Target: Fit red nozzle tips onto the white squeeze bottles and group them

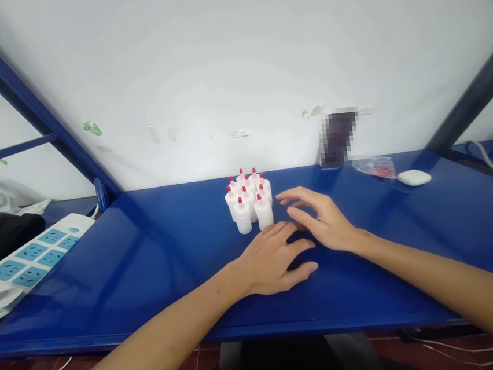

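Observation:
Several small white bottles with red caps point(250, 201) stand bunched together on the blue table point(149, 258), near its back middle. My left hand point(273, 258) lies just in front of them, fingers stretched out and a little spread, holding nothing. My right hand point(319, 216) hovers to the right of the bottles, fingers extended toward them and apart, also empty. The fingertips of the two hands nearly meet in front of the bottles. Neither hand touches a bottle.
A white power strip with blue sockets point(22, 262) lies at the left edge. A white oval case point(414, 177) and a clear plastic bag point(375, 168) sit at the back right. A white wall and blue frame bars point(34, 106) stand behind.

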`<state>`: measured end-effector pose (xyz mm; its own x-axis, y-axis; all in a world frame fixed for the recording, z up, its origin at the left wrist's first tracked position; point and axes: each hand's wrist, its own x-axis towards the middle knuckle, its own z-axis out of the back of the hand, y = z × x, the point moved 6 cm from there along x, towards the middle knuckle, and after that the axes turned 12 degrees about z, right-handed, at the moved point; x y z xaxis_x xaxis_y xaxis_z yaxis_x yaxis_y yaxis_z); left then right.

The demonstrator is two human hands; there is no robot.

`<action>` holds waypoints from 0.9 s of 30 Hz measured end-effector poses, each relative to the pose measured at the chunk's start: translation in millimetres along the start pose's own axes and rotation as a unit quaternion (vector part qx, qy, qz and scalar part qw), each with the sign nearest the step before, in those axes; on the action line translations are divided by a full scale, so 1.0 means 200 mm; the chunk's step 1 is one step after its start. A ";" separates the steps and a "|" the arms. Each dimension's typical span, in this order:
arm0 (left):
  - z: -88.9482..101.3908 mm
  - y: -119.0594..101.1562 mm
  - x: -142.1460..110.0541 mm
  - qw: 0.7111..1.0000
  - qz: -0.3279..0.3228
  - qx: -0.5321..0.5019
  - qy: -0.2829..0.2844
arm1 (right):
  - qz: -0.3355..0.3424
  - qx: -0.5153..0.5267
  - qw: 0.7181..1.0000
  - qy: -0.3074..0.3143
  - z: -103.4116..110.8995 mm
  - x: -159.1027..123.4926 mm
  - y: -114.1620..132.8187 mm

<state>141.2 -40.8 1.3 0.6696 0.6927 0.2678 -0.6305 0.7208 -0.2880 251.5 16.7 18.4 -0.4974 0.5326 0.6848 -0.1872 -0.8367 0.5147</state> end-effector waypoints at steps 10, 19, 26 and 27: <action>0.01 0.06 0.01 0.995 0.083 0.031 -0.045 | -0.085 0.016 0.995 0.047 0.03 0.01 -0.10; -0.03 -0.03 -0.01 0.998 -0.058 -0.006 0.022 | -0.140 0.141 0.980 0.007 0.04 0.01 -0.19; -0.05 -0.02 0.00 0.998 -0.044 -0.014 0.053 | -0.094 0.042 0.988 0.118 -0.04 0.00 -0.14; -0.05 -0.02 0.00 0.998 -0.044 -0.014 0.052 | -0.089 0.033 0.988 0.125 -0.05 0.00 -0.13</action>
<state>146.8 -44.2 -6.2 0.7608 0.6186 0.1961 -0.5563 0.7773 -0.2939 248.2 36.7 -1.0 -0.6572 0.6155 0.4350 -0.2397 -0.7178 0.6537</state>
